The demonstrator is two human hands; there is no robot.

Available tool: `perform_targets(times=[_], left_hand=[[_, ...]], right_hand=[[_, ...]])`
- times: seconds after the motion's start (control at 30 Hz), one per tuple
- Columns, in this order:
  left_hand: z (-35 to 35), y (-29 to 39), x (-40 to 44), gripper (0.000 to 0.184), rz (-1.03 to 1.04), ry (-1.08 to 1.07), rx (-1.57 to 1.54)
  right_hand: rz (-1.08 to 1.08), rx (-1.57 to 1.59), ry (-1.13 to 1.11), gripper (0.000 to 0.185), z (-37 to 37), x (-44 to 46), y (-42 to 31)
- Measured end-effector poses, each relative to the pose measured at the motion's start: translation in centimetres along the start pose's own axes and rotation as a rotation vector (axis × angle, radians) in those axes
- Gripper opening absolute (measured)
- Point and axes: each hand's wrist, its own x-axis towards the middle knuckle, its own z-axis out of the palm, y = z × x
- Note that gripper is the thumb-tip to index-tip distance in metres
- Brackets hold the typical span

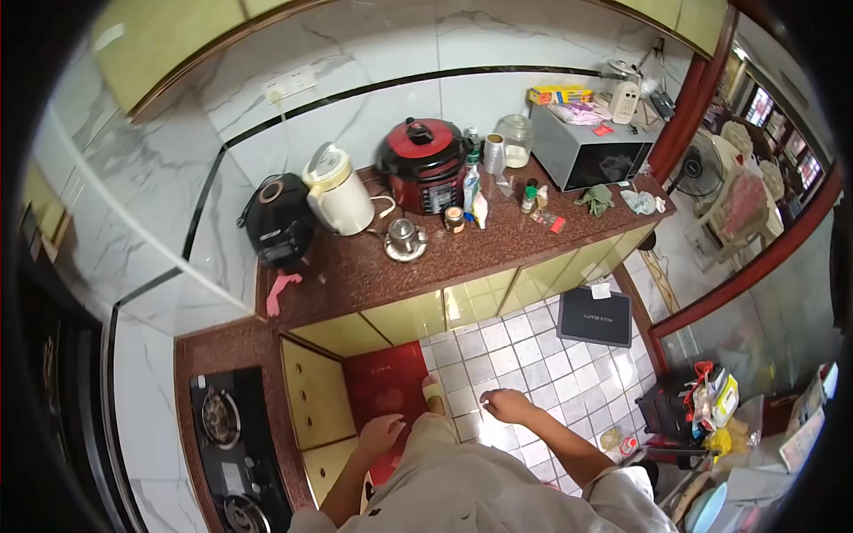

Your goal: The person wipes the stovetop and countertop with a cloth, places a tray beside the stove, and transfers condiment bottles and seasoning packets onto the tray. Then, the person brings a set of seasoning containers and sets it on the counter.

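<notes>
My left hand (380, 437) hangs in the air at my left side, above the red floor mat (378, 377) and near the drawers (306, 404). Its fingers are loosely bent and apart, with nothing seen in them. Over the white floor tiles (466, 377), to the right of my legs, my right hand (508, 406) is held with slightly curled fingers and also looks bare. Neither hand touches the counter (355, 280). Across from me on that counter stand a red and black electric pressure cooker (425, 164), a cream electric kettle (342, 195) and a black rice cooker (280, 222).
A glass lid (404, 235), small jars (454, 219), a glass jar (515, 142), cloths (595, 200) and a microwave (586, 155) line the counter. The gas stove (235, 457) lies left. A dark mat (595, 317) is on the floor; bags (715, 400) crowd the right.
</notes>
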Motion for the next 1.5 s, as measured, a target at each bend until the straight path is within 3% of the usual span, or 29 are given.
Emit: perform_targets(times=[0.13,0.23,0.33,0.47,0.57,0.6,0.73,0.77,0.83,0.93,1.03,1.13,1.27,1.47,1.5], left_hand=[[0.2,1.6,13.2,0.033,0.252,0.016,-0.027],[-2.1,6.5,24.7,0.033,0.299,-0.039,-0.063],[-2.2,10.4,36.3,0.039,0.503,0.058,-0.164],[-2.0,17.1,47.2,0.06,0.275,0.118,-0.152],[0.7,18.3,53.9,0.065,0.151,0.214,-0.446],[0.7,19.3,54.6,0.061,0.07,0.213,-0.364],[5.1,19.3,58.0,0.05,0.167,0.003,-0.328],[6.6,19.0,59.2,0.051,0.288,0.017,-0.271],[7.2,21.8,60.2,0.061,0.264,0.015,-0.168],[9.3,25.0,64.6,0.08,0.364,0.196,-0.011],[7.9,33.5,68.2,0.091,0.388,0.347,0.093],[8.7,37.7,71.8,0.085,0.224,0.302,0.315],[11.1,37.0,74.4,0.065,0.154,0.248,0.375],[11.7,36.5,75.6,0.046,0.156,0.282,0.32],[11.3,36.4,75.4,0.045,0.168,0.27,0.313]], right_hand=[[0.186,0.043,0.082,0.022,-2.1,1.5,2.9],[0.325,0.064,0.171,0.023,-3.9,1.7,5.3],[0.418,0.221,0.294,0.022,-5.7,2.4,7.3],[0.549,0.237,0.409,0.022,-7.9,2.5,9.4],[0.566,0.247,0.473,0.021,-10.0,3.1,12.1],[0.576,0.267,0.477,0.021,-10.8,3.5,13.2],[0.509,0.259,0.503,0.019,-15.5,6.4,20.5],[0.465,0.235,0.516,0.019,-17.0,7.7,23.1],[0.393,0.178,0.6,0.017,-20.3,11.0,28.0],[0.34,0.326,0.69,0.016,-28.3,16.3,32.5],[0.18,0.276,0.865,0.019,-34.0,22.1,36.5],[0.203,0.29,0.865,0.033,-38.1,27.4,38.0],[0.177,0.204,0.806,0.053,-40.9,33.2,39.2],[0.231,0.181,0.611,0.043,-40.9,36.5,40.9],[0.222,0.236,0.688,0.038,-41.1,36.1,41.1]])
